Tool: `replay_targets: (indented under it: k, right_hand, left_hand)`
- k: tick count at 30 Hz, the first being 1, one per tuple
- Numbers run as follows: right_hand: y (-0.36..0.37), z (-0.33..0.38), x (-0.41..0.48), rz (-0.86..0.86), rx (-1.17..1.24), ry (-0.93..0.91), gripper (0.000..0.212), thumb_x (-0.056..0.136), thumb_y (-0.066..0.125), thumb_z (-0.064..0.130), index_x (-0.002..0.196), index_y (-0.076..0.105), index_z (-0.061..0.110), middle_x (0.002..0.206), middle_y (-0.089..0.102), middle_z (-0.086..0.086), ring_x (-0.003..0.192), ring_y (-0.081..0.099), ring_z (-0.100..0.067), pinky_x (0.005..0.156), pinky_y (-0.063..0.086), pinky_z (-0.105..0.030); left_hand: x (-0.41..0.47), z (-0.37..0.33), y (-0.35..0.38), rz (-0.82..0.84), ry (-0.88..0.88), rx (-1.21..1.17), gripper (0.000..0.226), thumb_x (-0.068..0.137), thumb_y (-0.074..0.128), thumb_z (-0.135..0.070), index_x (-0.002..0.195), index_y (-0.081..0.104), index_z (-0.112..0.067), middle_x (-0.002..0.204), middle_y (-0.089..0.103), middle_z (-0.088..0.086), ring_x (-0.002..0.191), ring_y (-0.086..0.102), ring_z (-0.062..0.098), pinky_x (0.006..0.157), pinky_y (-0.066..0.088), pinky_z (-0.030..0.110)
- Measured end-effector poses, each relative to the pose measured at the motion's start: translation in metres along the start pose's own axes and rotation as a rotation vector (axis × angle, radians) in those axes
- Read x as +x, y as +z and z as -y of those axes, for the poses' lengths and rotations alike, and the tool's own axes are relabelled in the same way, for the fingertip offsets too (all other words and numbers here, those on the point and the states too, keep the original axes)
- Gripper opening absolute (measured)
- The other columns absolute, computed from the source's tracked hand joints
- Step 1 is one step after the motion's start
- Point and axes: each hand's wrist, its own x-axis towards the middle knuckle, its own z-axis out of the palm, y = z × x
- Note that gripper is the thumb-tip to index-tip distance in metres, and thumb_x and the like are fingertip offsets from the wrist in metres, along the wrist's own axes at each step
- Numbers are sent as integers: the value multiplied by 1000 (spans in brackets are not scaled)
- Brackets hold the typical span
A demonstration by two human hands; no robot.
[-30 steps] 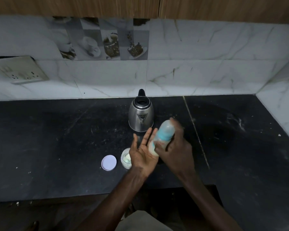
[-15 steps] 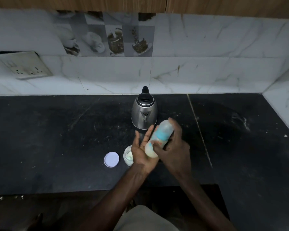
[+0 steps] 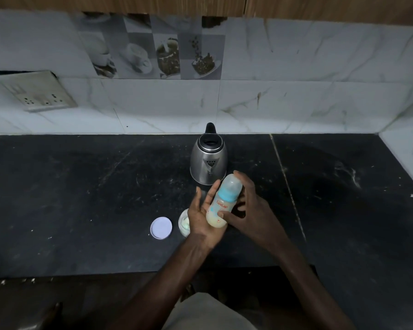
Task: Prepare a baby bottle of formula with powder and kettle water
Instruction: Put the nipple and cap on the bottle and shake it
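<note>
A capped baby bottle (image 3: 221, 205) with a blue collar and pale milky liquid in its lower part is tilted between my two palms, above the black counter (image 3: 81, 198). My left hand (image 3: 199, 219) lies flat against its left side with fingers stretched out. My right hand (image 3: 254, 211) presses on its right side, thumb at the base and fingers up by the cap. A steel kettle (image 3: 208, 163) with a black lid stands just behind the hands. An open powder jar (image 3: 183, 225) sits left of my left wrist, partly hidden by it.
The jar's white round lid (image 3: 161, 227) lies flat on the counter left of the jar. A wall socket plate (image 3: 37, 91) sits on the marble backsplash at the far left. The counter's front edge runs below my forearms; a side wall rises at the right.
The bottle has stayed between my palms, with small shifts in its tilt and in my fingers along it. The camera has moved slightly; kettle, jar and lid have not moved.
</note>
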Motion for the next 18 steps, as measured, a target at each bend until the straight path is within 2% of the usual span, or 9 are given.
replay_targets:
  k: [2, 5, 9, 11, 13, 14, 15, 16, 18]
  right_hand:
    - [-5, -2, 5, 41, 87, -9, 107, 79, 89, 28, 153, 16, 54, 142, 56, 12, 108, 68, -3, 91, 61, -32]
    - [-5, -2, 10, 70, 128, -63, 107, 80, 88, 21, 152, 16, 58, 139, 59, 13, 107, 72, -6, 90, 62, -32]
    - [-19, 9, 18, 89, -45, -119, 104, 80, 88, 32, 153, 18, 58, 141, 59, 8, 101, 72, -14, 89, 62, -40]
    - [-39, 19, 21, -88, -85, -175, 100, 80, 88, 34, 154, 24, 50, 139, 59, 13, 104, 71, -11, 90, 61, -35]
    - [-48, 27, 20, -465, 130, -190, 98, 81, 89, 24, 153, 26, 41, 132, 58, 20, 108, 70, -7, 89, 61, -28]
    - [-43, 25, 19, -616, 259, -186, 99, 81, 88, 17, 154, 25, 37, 133, 56, 18, 112, 70, -9, 90, 61, -31]
    - [-35, 23, 17, -663, 322, -156, 100, 81, 88, 13, 154, 23, 35, 134, 56, 16, 114, 69, -11, 90, 62, -35]
    - [-24, 24, 12, -587, 309, -104, 101, 80, 89, 15, 154, 23, 37, 133, 57, 18, 112, 70, -11, 90, 63, -38]
    - [-9, 16, 0, -326, 44, -94, 99, 77, 91, 28, 153, 29, 40, 135, 57, 24, 109, 69, -9, 87, 63, -39]
  left_hand:
    - [2, 0, 0, -10, -7, 14, 65, 102, 54, -53, 149, 57, -9, 145, 63, 20, 127, 65, 38, 119, 42, 51]
    - [5, 1, 0, 7, -29, 6, 67, 100, 58, -53, 150, 57, -8, 153, 55, 20, 145, 50, 39, 125, 34, 53]
    - [5, 0, -1, 17, -16, 6, 66, 101, 55, -56, 146, 60, -8, 146, 62, 19, 135, 59, 37, 116, 45, 48]
    - [5, -2, 0, 0, 12, 35, 67, 103, 49, -57, 148, 58, -9, 144, 64, 17, 128, 66, 32, 109, 50, 43]
    - [6, -6, -1, -20, 25, 62, 66, 103, 47, -59, 148, 59, -11, 146, 64, 13, 133, 64, 29, 115, 45, 42]
    - [6, -7, -2, -16, 27, 58, 66, 103, 46, -59, 147, 59, -11, 148, 63, 13, 135, 62, 29, 118, 42, 42]
    - [6, -7, -3, -14, 30, 48, 66, 104, 46, -59, 147, 59, -11, 148, 62, 13, 137, 61, 30, 120, 40, 43]
    - [5, -8, -3, -18, 29, 34, 66, 104, 47, -58, 146, 59, -10, 149, 61, 14, 138, 60, 30, 119, 41, 44]
    - [4, -8, -3, -14, 27, 24, 65, 105, 48, -57, 146, 59, -8, 149, 61, 16, 140, 57, 32, 116, 45, 46]
